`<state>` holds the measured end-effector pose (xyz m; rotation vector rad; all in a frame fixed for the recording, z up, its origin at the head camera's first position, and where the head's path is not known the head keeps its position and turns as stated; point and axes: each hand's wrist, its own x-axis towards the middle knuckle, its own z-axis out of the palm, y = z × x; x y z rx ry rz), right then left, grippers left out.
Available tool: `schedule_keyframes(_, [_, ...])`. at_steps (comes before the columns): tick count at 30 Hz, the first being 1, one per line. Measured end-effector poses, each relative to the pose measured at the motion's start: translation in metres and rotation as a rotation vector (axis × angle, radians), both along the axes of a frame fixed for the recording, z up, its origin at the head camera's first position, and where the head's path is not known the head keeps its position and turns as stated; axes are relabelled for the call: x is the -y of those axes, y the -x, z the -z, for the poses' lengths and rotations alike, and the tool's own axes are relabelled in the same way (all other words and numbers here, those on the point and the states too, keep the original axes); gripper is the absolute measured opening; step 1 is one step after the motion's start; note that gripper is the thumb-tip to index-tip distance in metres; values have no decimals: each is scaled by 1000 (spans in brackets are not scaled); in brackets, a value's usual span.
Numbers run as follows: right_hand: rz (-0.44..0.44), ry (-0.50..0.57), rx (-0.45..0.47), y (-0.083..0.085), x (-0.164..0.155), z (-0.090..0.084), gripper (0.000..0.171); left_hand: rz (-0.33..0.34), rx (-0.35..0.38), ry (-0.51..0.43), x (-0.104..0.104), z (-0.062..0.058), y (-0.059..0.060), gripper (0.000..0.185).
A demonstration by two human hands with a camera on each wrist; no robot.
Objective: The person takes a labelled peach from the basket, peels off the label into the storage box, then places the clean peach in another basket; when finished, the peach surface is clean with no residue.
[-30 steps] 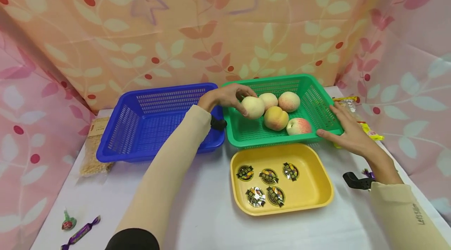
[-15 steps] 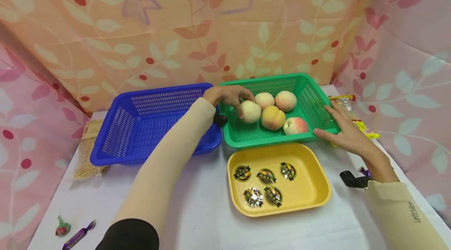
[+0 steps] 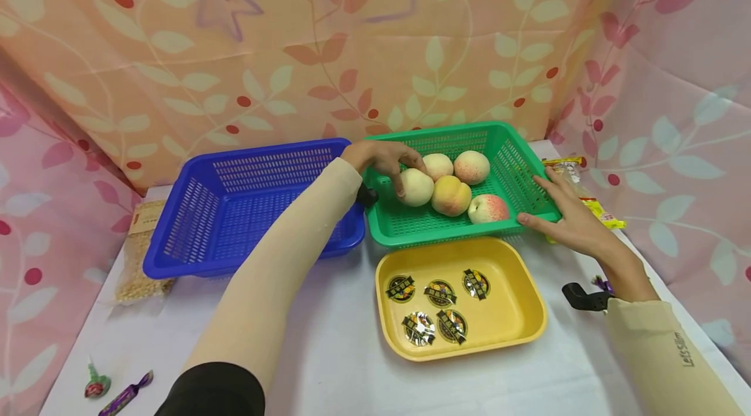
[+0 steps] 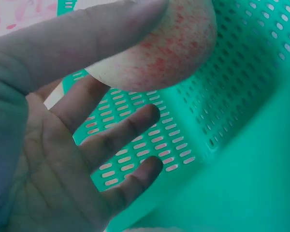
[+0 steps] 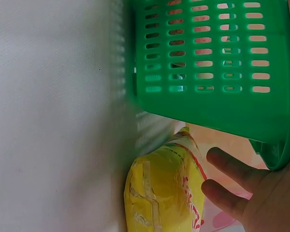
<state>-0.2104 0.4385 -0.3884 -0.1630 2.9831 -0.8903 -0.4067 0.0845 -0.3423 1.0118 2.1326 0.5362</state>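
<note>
a: five peaches, all of them inside the green basket (image 3: 530,204) right now. none sits in the blue basket (image 3: 193,207), which stands just left of the green one.

b: so the work looks barely begun?

a: that's my read. left hand (image 3: 384,158) reaches over the green basket's left wall, fingers spread and resting on the pale peach (image 3: 415,186) nearest that wall. the wrist view shows straight fingers laid against the fruit, not curled round it.

b: and the other hand?

a: right hand (image 3: 566,220) lies flat on the green basket's right rim, fingers straight, steadying it. the two hands are well apart, one at each side of that basket.

b: anything else around?

a: yellow tray (image 3: 528,331) just in front of the green basket, with five small round packets in it. a yellow snack bag (image 3: 587,197) right of the basket, under the right hand.

b: what's left, then?

a: judging by this, every peach is yet to leave the green basket.
</note>
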Motion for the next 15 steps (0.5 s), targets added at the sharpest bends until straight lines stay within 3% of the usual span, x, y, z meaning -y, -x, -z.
schedule_keyframes(15, [-4,2,13,2,3,-3,91,-56,-4,63,4,2,0,60])
